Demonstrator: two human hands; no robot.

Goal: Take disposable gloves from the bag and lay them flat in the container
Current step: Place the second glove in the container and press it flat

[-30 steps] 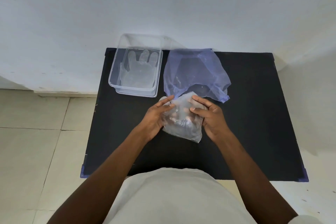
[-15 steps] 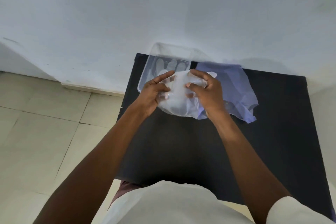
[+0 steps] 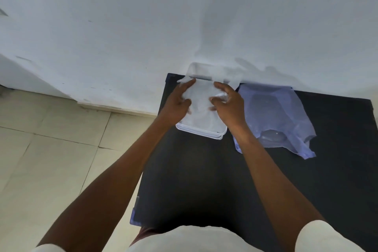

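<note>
A clear plastic container (image 3: 201,134) stands at the table's far left corner, against the wall. Over it I hold a thin see-through disposable glove (image 3: 201,100) stretched between both hands. My left hand (image 3: 178,102) pinches its left side and my right hand (image 3: 229,102) its right side, both above the container's opening. The glove's far edge drapes over the container's back rim. The bluish translucent bag (image 3: 274,116) lies flat on the table just right of the container, next to my right wrist. What lies inside the container is hidden by the glove.
The black table (image 3: 194,180) is pushed against a white wall (image 3: 184,16). Its left edge drops to a beige tiled floor (image 3: 51,149). My white shirt fills the bottom of the view.
Both hands have carried the glove from the table's middle, forward and left, to above the container. The view has swung left and tilted with them. The bag stays where it was.
</note>
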